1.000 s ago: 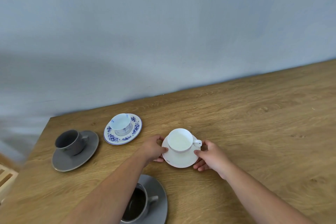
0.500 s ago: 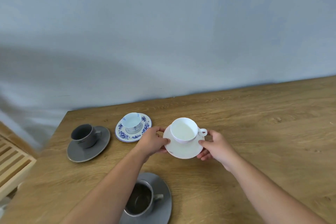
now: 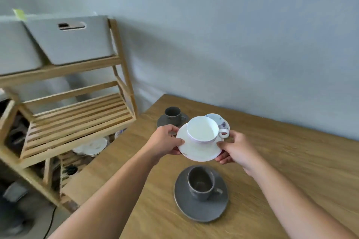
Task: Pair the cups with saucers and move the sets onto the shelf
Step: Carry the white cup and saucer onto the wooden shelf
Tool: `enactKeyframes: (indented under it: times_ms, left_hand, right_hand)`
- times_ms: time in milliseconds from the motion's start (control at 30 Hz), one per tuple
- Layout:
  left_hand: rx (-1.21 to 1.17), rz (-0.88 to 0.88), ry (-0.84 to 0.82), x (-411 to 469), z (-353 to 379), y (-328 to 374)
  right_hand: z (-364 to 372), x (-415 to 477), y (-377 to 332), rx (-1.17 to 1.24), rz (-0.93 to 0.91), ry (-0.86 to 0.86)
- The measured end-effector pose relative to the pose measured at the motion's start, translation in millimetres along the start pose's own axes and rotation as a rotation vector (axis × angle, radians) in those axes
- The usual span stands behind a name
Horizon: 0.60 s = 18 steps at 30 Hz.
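A white cup (image 3: 202, 129) stands on a white saucer (image 3: 196, 151) that I hold in the air above the wooden table (image 3: 291, 161). My left hand (image 3: 165, 140) grips the saucer's left rim and my right hand (image 3: 236, 146) grips its right rim. Near me a grey cup (image 3: 200, 182) sits on a grey saucer (image 3: 202, 209). Farther back a second grey cup (image 3: 172, 113) sits on its grey saucer (image 3: 162, 121). The blue-patterned cup (image 3: 218, 119) is mostly hidden behind the white set. The wooden shelf (image 3: 77, 122) stands left of the table.
Two grey storage boxes (image 3: 70, 40) fill the shelf's top level. The slatted middle level is bare. White plates (image 3: 91, 146) lie on a lower level, with dark clutter below and a cable on the floor. A blue-grey wall runs behind the table.
I have lifted the white cup and saucer off the table with both hands. My view has swung left, bringing the wooden shelf into sight.
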<state>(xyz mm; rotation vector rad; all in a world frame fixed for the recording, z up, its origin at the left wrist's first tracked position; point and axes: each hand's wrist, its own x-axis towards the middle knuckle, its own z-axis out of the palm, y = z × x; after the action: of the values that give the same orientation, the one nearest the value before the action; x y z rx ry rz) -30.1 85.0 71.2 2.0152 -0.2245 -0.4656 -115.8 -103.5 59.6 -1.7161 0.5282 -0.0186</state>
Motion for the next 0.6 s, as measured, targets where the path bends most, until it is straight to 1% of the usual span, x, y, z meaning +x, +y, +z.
enactKeyframes:
  times_ms: [133,267,400,600]
  left_hand:
    - [-0.07,-0.08,0.118,-35.7,-60.6,-29.1]
    - [-0.126,-0.141,0.187,-64.9,-116.8,-58.8]
    - [-0.15,-0.169,0.249,-80.2,-172.9,-91.8]
    - [-0.162,-0.204,0.283,-83.7,-257.0,-138.5]
  right_hand:
    - [63.5,-3.3,-19.1,-0.072,-0.027,-0.152]
    - [128.1,-13.7,-38.5,-0.108,-0.054,-0.256]
    - [192.6,-19.0,-57.3,-0.142,-0.072,-0.319]
    - [289.5,-13.9,-75.7,-0.135,-0.048,-0.35]
